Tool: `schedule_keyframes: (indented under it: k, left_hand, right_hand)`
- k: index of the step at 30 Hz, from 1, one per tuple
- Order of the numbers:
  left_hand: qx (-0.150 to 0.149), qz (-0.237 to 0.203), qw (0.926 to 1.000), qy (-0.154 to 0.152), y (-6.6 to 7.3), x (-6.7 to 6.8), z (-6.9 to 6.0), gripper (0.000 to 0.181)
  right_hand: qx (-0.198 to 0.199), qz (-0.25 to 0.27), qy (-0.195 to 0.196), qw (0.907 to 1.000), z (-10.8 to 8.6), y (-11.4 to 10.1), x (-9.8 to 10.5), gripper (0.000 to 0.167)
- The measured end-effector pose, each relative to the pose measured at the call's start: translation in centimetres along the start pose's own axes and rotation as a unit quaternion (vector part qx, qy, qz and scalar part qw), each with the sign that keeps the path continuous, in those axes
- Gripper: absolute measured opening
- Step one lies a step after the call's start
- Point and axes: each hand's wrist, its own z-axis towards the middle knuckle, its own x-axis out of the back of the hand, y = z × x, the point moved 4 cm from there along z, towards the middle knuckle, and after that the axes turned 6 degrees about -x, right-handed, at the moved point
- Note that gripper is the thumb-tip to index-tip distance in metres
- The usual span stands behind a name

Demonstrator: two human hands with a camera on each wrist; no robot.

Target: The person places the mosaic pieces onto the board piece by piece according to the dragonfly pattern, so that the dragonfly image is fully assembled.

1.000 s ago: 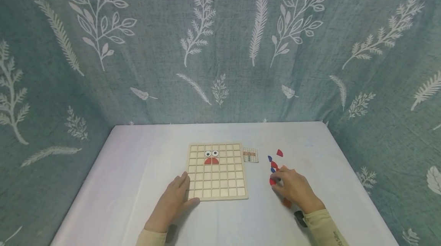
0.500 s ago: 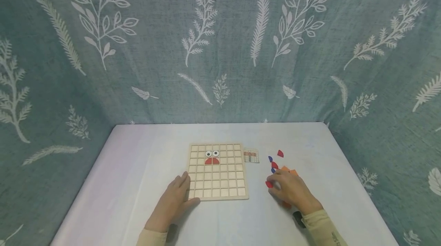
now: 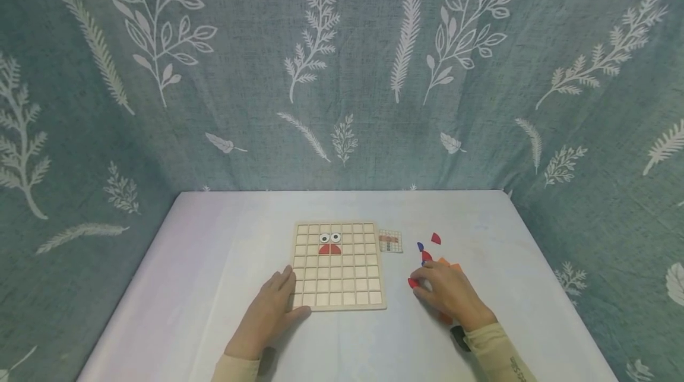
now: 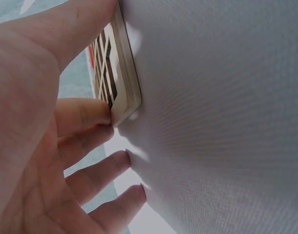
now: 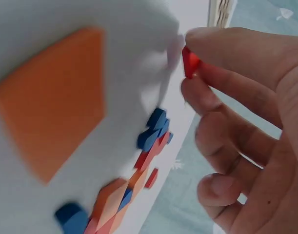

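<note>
A wooden grid board lies flat, with two eye pieces side by side above two red quarter-round pieces. My left hand rests at the board's lower left corner; in the left wrist view its fingers and thumb touch the board's edge, fingers spread. Right of the board, my right hand pinches a red piece between thumb and fingertips, just off the pile of loose pieces. A small pattern card lies beside the board's upper right edge.
Loose red, blue and orange pieces lie right of the card, among them a red quarter-round, a blue piece and a large orange piece near the right wrist camera. Patterned cloth hangs behind and beside the white table.
My right hand has moved a little left with the red piece, away from the pile, uncovering orange pieces behind it. My left hand has stayed at the board.
</note>
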Motion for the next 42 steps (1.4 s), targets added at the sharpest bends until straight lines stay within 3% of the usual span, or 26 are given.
schedule_keyframes:
  k: [6,20,32,42]
  left_hand:
    - [-0.003,0.000,1.0000,0.004,0.1,0.1,0.0,0.084]
    - [-0.009,-0.004,0.9999,0.007,0.1,0.2,0.1,0.083]
    - [-0.006,-0.007,0.9999,0.004,0.1,0.2,0.1,0.083]
    - [-0.010,-0.004,0.9998,0.013,0.2,0.5,0.0,0.082]
  right_hand:
    - [0.074,0.032,0.074,0.9940,0.7,-1.8,0.2,0.023]
    - [0.136,0.098,0.116,0.9790,3.5,-6.9,-1.0,0.032]
    - [0.152,0.089,0.113,0.9780,6.5,-9.3,-1.4,0.020]
    - [0.155,0.063,0.071,0.9833,9.6,-11.2,-2.2,0.022]
